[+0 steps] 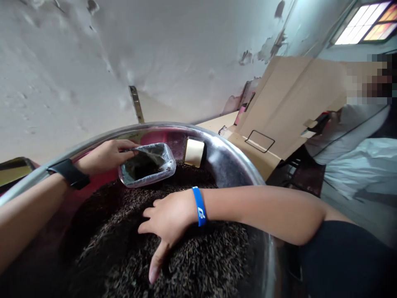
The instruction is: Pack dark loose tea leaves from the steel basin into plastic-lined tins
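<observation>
Dark loose tea leaves (pixel 214 260) fill the lower part of a large round metal basin (pixel 238 161). With a dark watch band on its wrist, my left hand (pixel 105 157) pinches the rim of a small rectangular container lined with clear plastic (pixel 172 161). Some dark leaves show inside that container, which is tilted over the heap. My right hand (pixel 172 217), wearing a blue wristband (pixel 199 207), has its fingers spread just over or on the leaves; contact is hard to tell. Beyond it, a small tin or box with a pale gold face (pixel 194 152) stands among the leaves by the basin's far wall.
A large cardboard sheet or box (pixel 279 99) stands behind on the right, by a pale wooden tabletop (pixel 266 165). White sacks (pixel 362 165) and a person lie further right. A peeling wall (pixel 155 54) rises behind the basin. Another dark-edged box (pixel 15 169) is at far left.
</observation>
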`<state>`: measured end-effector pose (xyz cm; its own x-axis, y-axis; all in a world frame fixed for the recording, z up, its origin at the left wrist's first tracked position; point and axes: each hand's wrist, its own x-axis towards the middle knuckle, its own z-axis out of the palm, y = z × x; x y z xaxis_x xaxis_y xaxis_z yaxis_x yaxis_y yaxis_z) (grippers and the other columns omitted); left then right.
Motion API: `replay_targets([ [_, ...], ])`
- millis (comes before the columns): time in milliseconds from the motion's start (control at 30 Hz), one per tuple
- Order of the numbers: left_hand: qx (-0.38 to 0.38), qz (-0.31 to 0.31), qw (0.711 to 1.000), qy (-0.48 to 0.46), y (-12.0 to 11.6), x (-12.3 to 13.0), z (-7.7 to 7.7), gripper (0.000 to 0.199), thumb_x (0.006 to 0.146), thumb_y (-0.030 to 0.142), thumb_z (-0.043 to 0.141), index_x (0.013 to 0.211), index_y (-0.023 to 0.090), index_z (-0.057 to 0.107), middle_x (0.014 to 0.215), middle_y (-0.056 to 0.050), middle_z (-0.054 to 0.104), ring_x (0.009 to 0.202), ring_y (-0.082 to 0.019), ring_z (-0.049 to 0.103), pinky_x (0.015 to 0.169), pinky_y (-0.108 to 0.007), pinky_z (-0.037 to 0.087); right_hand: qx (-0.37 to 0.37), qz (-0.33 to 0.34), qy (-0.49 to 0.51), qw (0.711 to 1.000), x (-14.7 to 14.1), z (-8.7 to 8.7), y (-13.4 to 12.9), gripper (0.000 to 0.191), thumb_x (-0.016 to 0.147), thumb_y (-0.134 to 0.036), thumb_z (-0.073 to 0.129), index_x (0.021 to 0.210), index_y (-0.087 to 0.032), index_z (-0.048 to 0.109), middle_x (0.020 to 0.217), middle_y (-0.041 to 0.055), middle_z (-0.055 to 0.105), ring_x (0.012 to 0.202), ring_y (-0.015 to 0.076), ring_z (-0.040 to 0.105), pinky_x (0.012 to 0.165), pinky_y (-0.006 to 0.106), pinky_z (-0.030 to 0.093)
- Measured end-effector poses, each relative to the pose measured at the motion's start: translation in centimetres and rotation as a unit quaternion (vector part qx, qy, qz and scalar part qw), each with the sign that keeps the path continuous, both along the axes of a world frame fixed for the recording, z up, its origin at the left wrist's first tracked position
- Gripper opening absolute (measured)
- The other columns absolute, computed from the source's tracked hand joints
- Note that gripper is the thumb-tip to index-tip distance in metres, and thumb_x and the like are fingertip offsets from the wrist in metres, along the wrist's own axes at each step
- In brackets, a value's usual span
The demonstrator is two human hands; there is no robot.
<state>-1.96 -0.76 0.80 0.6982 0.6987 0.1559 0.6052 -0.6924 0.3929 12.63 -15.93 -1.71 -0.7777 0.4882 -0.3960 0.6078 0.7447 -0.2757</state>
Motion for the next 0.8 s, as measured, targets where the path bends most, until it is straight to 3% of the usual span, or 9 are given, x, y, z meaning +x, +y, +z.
replay_targets([
  [167,0.024,-0.015,1.0,-0.007,-0.4,0.3,0.0,0.031,0.078,0.038,0.047,0.099,0.019,0.06,0.109,0.0,0.06,0.098,-0.014,0.051,0.089,-0.025,0.036,-0.056,0.028,-0.038,0.997,0.4,1.2,0.1,0.093,0.049,-0.07,0.057,0.121,-0.013,0.045,0.118,0.0157,0.05,0.101,0.0283,0.051,0.075,0.034,0.043],
  [333,0.006,-0.017,1.0,0.003,-1.8,0.9,0.2,0.031,0.079,0.035,0.046,0.103,0.023,0.062,0.098,0.003,0.065,0.082,-0.013,0.057,0.076,-0.023,0.042,-0.077,0.058,-0.064,0.993,-0.3,1.1,0.2,0.066,0.057,-0.063,0.058,0.101,-0.015,0.057,0.091,0.0084,0.063,0.081,0.0203,0.057,0.062,0.027,0.039],
  [467,-0.006,-0.017,0.999,-0.046,-3.5,2.0,-0.4,0.034,0.079,0.034,0.045,0.109,0.024,0.06,0.099,0.003,0.065,0.082,-0.016,0.058,0.074,-0.025,0.044,0.016,0.071,0.001,0.997,0.3,2.9,0.1,0.035,0.071,-0.046,0.054,0.093,-0.019,0.059,0.085,0.0032,0.064,0.072,0.0153,0.056,0.057,0.026,0.034],
  [633,-0.045,-0.039,0.995,-0.085,-5.3,3.4,-0.7,0.034,0.073,0.031,0.048,0.102,0.02,0.063,0.094,0.0,0.067,0.077,-0.017,0.06,0.068,-0.025,0.046,0.158,-0.008,0.16,0.974,2.8,6.0,1.1,0.023,0.076,-0.038,0.051,0.09,-0.02,0.057,0.083,-0.0009,0.061,0.07,0.0115,0.051,0.057,0.025,0.03],
  [700,-0.052,-0.05,0.994,-0.085,-5.3,3.5,-0.6,0.034,0.07,0.027,0.049,0.099,0.017,0.064,0.089,0.0,0.067,0.073,-0.016,0.059,0.064,-0.024,0.046,0.21,-0.053,0.171,0.961,3.9,6.0,2.2,0.023,0.076,-0.037,0.053,0.092,-0.02,0.056,0.088,0.0003,0.06,0.076,0.0128,0.05,0.06,0.025,0.03],
  [800,-0.055,-0.005,0.995,-0.084,-4.5,3.2,-0.6,0.034,0.074,0.031,0.047,0.1,0.015,0.063,0.093,0.0,0.067,0.077,-0.015,0.058,0.066,-0.023,0.045,0.271,-0.125,0.135,0.945,5.2,5.1,3.8,0.031,0.072,-0.042,0.057,0.093,-0.019,0.057,0.093,0.0029,0.058,0.081,0.0158,0.05,0.064,0.027,0.031],
])
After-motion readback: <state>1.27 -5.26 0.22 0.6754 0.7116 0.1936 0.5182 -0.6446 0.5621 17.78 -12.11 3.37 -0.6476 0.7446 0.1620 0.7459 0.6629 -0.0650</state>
